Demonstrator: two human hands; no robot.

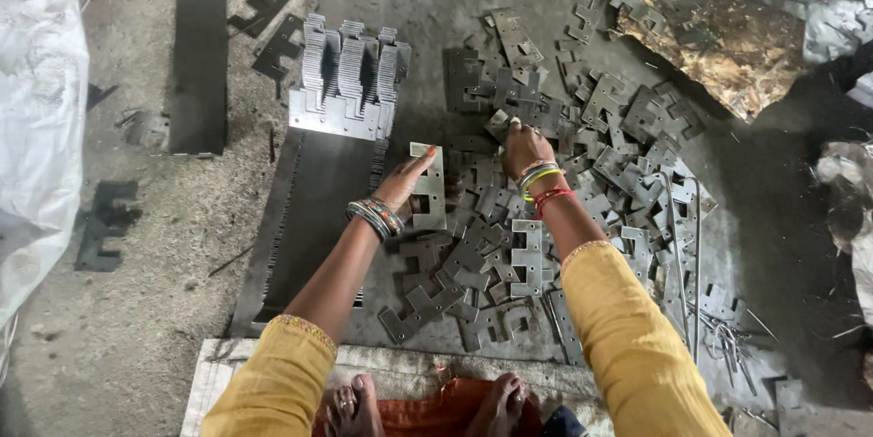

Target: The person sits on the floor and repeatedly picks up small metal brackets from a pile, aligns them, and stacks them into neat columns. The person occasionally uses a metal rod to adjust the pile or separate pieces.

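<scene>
The left hand (403, 184) is clamped on a flat grey stamped metal plate with a notched cut-out (429, 186), holding it upright on edge just beside the dark metal sheet (314, 219) lying on the floor. The right hand (526, 148) reaches further forward, fingers closed down on one small grey plate (502, 121) at the top of the loose heap of identical notched metal plates (546, 210) spread over the concrete floor (182, 246). The two hands are apart, the heap between and in front of them. Both wrists carry coloured bangles, and both arms wear mustard-yellow sleeves (627, 337).

Beyond the left hand, at the far end of the dark sheet, stands a neat upright stack of plates in tight rows (350, 73). Further left lies a long dark metal strip (198, 46), with a few dark offcuts near it. A white sack (36, 128) fills the left edge. Bare feet (355, 405) rest on an orange cloth (446, 410) at the bottom.
</scene>
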